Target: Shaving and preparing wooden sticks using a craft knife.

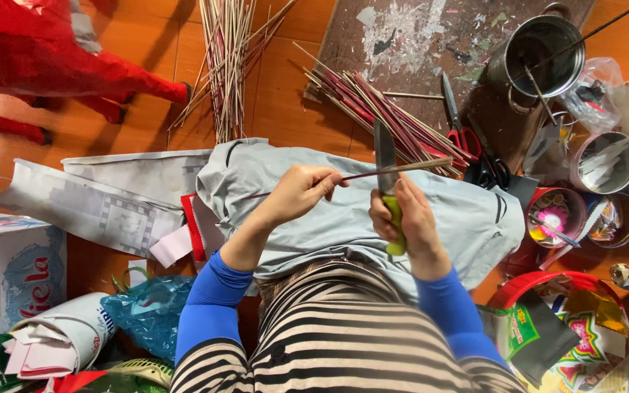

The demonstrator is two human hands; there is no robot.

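Left hand (296, 193) pinching thin stick (373, 173), right hand (405, 218) gripping knife (386, 164), green handle mostly hidden.

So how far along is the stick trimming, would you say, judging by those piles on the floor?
Hard to say exactly. A bundle of reddish sticks lies by the board, seemingly worked already. In hand: the left hand holds one thin stick across the blade of a green-handled knife gripped by the right hand. A bundle of pale bare sticks lies on the floor, apparently left to do.
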